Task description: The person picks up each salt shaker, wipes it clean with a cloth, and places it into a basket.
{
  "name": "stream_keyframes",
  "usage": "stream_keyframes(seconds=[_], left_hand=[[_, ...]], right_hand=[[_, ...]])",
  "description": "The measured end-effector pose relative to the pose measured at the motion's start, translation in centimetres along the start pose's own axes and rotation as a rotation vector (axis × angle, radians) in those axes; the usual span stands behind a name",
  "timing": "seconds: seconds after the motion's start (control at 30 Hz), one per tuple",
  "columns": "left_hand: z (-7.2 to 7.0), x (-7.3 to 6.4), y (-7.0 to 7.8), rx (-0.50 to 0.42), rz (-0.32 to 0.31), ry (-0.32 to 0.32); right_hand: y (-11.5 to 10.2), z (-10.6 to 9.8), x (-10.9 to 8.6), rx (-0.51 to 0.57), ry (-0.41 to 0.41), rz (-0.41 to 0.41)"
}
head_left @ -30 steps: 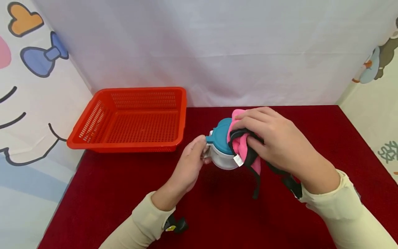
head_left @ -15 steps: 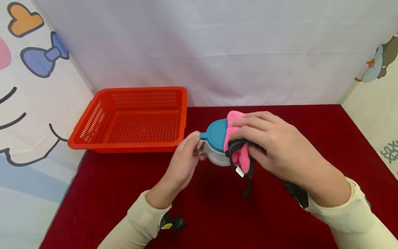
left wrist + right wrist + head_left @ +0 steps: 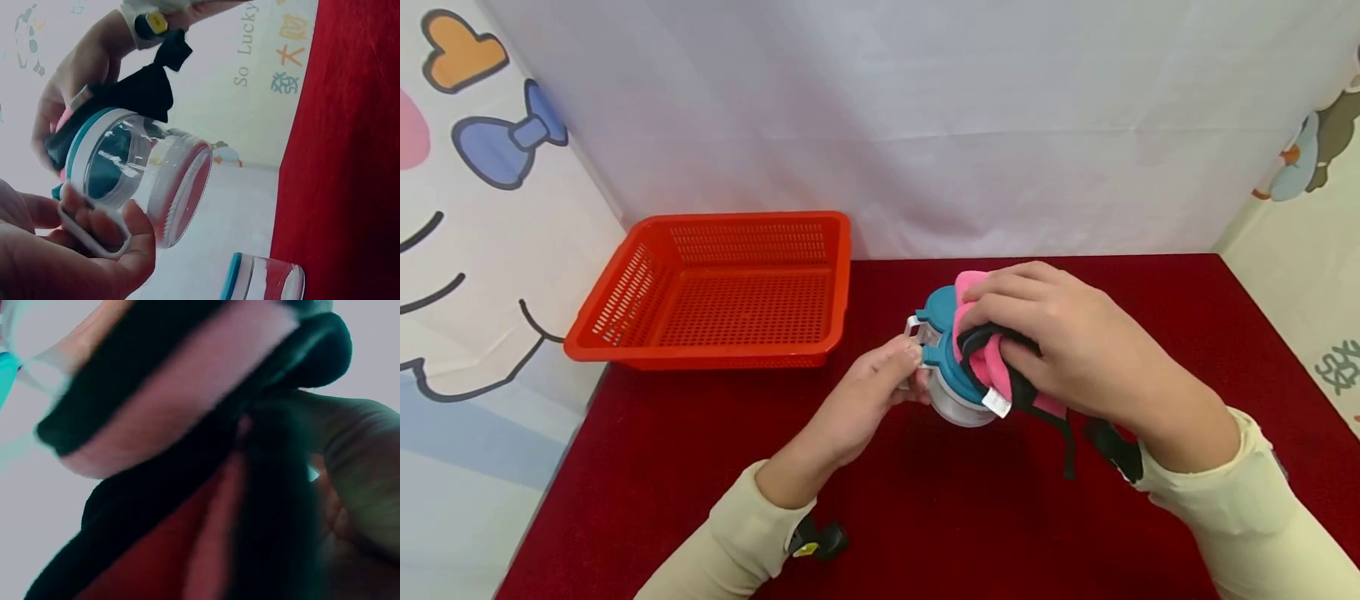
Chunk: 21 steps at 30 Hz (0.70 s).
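Observation:
My left hand (image 3: 872, 383) holds a clear jar (image 3: 958, 410) by its side handle, thumb up by the teal lid's tab. In the left wrist view the same jar (image 3: 178, 187) is tilted, and its ribbed base shows. Bunched in my right hand (image 3: 1060, 333) is a pink cloth (image 3: 992, 362) with black edging and a white tag, pressed over the lid's right side. Folds of the cloth (image 3: 162, 419) fill most of the right wrist view. Just behind the held jar stands a second jar (image 3: 940, 307) with a teal lid, partly covered by the cloth.
A red plastic basket (image 3: 745, 308) with slotted sides stands at the back left of the dark red tabletop (image 3: 985, 533). A white sheet (image 3: 1000, 125) hangs behind, and printed panels (image 3: 482, 275) flank the table.
The held jar shifted left, then came back right and nearer to me, baring more of the second jar behind. The cloth moved along with it over the lid, its loose black strip swinging right.

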<state>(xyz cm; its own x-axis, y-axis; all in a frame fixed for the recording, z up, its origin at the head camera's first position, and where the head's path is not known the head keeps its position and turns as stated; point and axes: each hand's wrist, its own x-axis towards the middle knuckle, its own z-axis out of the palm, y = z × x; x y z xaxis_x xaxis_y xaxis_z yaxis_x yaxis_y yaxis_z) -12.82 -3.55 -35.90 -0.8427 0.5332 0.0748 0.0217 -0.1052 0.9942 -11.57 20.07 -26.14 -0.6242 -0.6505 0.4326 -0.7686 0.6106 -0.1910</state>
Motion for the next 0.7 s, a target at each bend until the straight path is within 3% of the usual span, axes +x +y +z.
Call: stream_keyframes(seconds=[0.27,0.47,0.7], left_hand=[[-0.7,0.0,0.5,0.001,0.01,-0.029],[-0.9,-0.1,0.7,0.01,-0.006,-0.053],[-0.7,-0.1,0.6,0.035,-0.022,-0.105]], right_hand=[[-1.3,-1.0,-1.4,-0.035,-0.005,-0.043],[0.3,-1.7,-1.9,0.007,0.01,0.04],[0.9,-1.6,-0.7,0.021,-0.037,0.115]])
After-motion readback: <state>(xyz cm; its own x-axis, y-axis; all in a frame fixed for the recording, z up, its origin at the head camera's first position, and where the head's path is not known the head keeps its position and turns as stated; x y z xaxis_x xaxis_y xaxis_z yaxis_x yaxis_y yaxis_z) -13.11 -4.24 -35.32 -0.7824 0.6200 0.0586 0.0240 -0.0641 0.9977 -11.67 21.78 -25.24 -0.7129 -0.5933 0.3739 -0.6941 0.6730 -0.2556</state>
